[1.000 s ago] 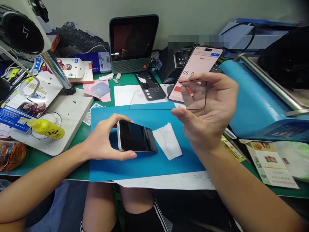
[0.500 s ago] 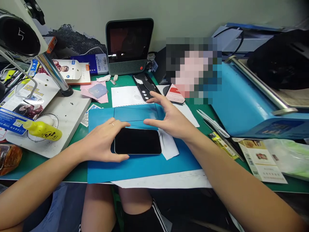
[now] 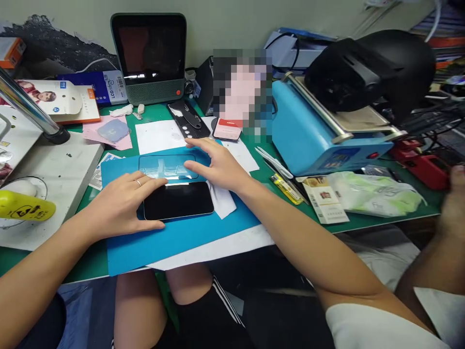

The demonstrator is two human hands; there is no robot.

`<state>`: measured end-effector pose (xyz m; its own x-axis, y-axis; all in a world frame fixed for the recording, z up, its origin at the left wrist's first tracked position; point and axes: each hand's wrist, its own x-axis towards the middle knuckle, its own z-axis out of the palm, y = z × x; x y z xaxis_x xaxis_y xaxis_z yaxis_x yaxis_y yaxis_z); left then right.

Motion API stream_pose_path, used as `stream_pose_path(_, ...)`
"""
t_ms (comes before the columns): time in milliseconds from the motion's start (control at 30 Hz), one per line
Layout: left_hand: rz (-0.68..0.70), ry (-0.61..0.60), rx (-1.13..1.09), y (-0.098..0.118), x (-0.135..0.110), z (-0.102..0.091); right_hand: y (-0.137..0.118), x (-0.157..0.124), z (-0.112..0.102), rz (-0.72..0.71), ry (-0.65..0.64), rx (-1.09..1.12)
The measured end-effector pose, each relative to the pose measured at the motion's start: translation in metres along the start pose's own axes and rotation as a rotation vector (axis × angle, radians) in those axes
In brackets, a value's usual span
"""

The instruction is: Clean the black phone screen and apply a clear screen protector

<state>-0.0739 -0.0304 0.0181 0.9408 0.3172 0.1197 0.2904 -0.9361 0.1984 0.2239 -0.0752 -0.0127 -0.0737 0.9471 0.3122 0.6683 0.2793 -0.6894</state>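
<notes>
A black-screened smartphone (image 3: 178, 201) lies face up on a blue mat (image 3: 145, 252). My left hand (image 3: 118, 201) spans its left end, thumb along the near edge and index finger along the far edge. Just beyond the phone is a clear, black-edged glass screen protector (image 3: 160, 167), with light reflecting off it. My right hand (image 3: 218, 165) is over the right end of this glass, thumb and fingers apart; whether they touch it I cannot tell. A white cloth (image 3: 222, 201) rests at the phone's right end, partly under my right hand.
A tablet-like display (image 3: 148, 53) stands at the back. On the right are a blue machine (image 3: 301, 131), tweezers (image 3: 272, 162), a cigarette pack (image 3: 325, 198) and a plastic packet (image 3: 378, 194). A lamp post (image 3: 32, 109) and yellow bottle (image 3: 27, 206) stand left. Another person's arm (image 3: 450, 218) shows far right.
The view has turned to the right, bringing another person's arm into sight. Both hands keep nearly the same places around the phone and glass. Bright reflections now show on the glass.
</notes>
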Motion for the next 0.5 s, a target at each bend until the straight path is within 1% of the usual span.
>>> stream_pose_path(133,0.009,0.007,0.009,-0.0035,0.0002,0.0014,-0.0012,-0.0008,0.0024,-0.024,0.085,-0.009)
stream_pose_path(233,-0.005,-0.010,-0.011,-0.0045,0.0011,0.0013,-0.0018,-0.0004,0.0053,-0.035,0.119,-0.007)
stream_pose_path(367,-0.041,-0.038,-0.054,-0.0044,0.0019,-0.0006,-0.0034,0.0009,0.0076,-0.038,0.126,-0.002)
stream_pose_path(500,-0.059,-0.080,-0.097,-0.0025,0.0017,-0.0032,-0.0068,0.0009,0.0068,-0.012,0.089,0.009)
